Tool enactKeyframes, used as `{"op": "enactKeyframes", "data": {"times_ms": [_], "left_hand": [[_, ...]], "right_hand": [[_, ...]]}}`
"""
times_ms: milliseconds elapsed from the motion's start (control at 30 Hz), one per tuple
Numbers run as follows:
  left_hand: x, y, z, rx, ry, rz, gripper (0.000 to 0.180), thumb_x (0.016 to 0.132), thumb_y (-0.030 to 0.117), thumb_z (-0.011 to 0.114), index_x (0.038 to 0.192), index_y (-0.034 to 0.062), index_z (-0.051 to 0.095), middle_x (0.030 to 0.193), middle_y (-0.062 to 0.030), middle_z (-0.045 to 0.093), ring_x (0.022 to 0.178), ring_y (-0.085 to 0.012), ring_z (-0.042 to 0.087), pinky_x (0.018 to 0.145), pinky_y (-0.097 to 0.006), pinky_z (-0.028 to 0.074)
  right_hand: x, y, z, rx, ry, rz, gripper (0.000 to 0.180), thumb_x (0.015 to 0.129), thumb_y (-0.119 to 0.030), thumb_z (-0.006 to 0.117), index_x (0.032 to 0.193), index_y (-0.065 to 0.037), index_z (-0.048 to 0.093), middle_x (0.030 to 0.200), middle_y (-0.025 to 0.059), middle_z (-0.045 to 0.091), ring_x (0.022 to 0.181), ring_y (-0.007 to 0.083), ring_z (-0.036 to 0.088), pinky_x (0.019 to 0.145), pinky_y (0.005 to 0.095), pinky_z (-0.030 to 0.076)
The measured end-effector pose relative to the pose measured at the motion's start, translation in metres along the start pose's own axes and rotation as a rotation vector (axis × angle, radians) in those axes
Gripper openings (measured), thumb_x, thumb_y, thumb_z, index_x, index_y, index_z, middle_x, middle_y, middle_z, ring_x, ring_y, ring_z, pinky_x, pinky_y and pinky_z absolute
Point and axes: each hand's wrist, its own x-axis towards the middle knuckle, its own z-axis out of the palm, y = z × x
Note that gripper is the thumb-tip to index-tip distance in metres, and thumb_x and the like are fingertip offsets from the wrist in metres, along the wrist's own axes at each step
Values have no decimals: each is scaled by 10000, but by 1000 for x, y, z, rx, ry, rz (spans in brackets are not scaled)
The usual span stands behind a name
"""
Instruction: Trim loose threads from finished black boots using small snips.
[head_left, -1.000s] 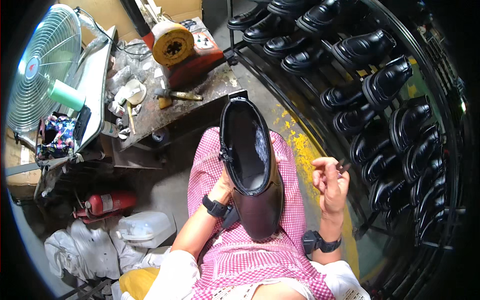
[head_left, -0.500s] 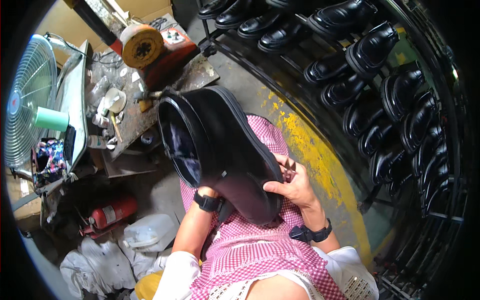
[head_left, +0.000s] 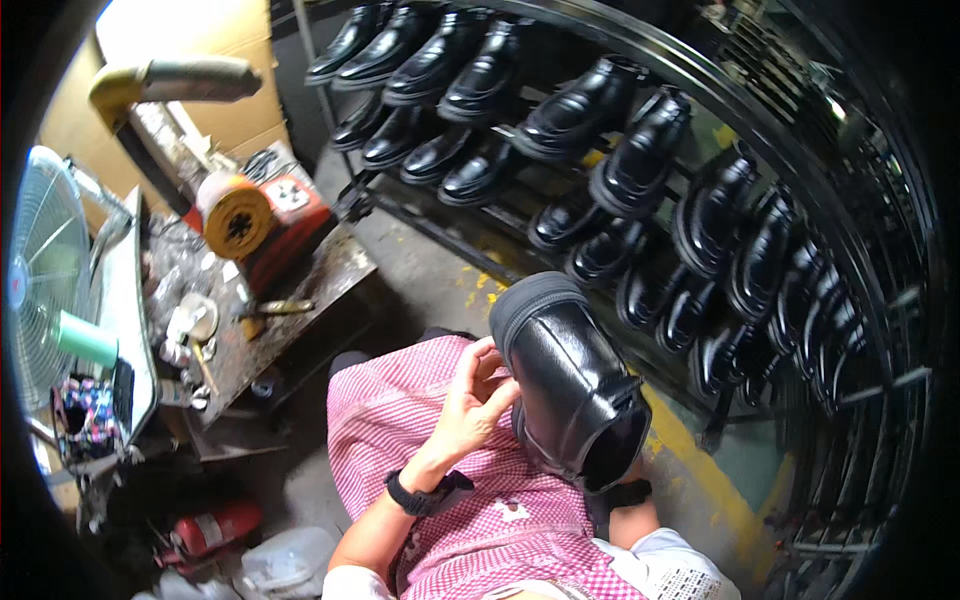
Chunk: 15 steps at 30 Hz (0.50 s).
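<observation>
A glossy black ankle boot (head_left: 575, 365) is held up over my lap, its opening toward the lower right and its dark sole edge at the upper end. Against the boot's left side rests my left hand (head_left: 472, 405), thumb and bent fingers closed on the edge. My right forearm, with a black wristband (head_left: 628, 493), comes up beneath the boot's opening. The boot hides my right hand, so its fingers do not show. Under the boot lies a pink-and-white checked apron (head_left: 400, 385) across my lap.
Black shoes and boots (head_left: 640, 155) fill a metal rack from the far side round to the right. On the left are a cluttered workbench (head_left: 330, 285) with an orange machine (head_left: 290, 225), a fan (head_left: 45, 270), a red fire extinguisher (head_left: 215, 527) and a plastic jug (head_left: 290, 560).
The boot has turned over and moved right, its opening swinging from the left to the lower right. My left hand has come to its outside; my right hand has gone behind it. The view has shifted.
</observation>
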Motion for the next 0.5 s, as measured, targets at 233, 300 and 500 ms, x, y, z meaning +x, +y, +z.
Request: {"op": "enactKeyframes", "data": {"times_ms": [233, 300, 500], "left_hand": [[25, -29, 27, 850, -250, -90, 539, 833, 138, 594, 1311, 52, 362, 1161, -180, 529, 1104, -252, 504, 941, -349, 391], [23, -48, 19, 1245, -308, 77, 438, 791, 203, 619, 1178, 27, 515, 1096, -179, 567, 1053, -325, 522, 919, -404, 392], [16, -93, 6, 1535, -525, 82, 330, 767, 233, 610, 1021, 23, 607, 965, -138, 630, 949, -286, 574, 902, -395, 393]], "right_hand": [[-79, -15, -35, 55, 493, -106, 378, 760, -66, 625, 1115, -16, 509, 1044, 106, 582, 937, 186, 562, 845, 294, 444], [-111, -17, -70, 273, 729, -13, 353, 766, -77, 586, 1107, -20, 516, 1017, 104, 591, 893, 195, 579, 804, 296, 469], [-244, 21, -174, 706, 1194, -208, 433, 801, -156, 537, 1208, -21, 476, 1109, 106, 577, 981, 225, 569, 894, 325, 432]]}}
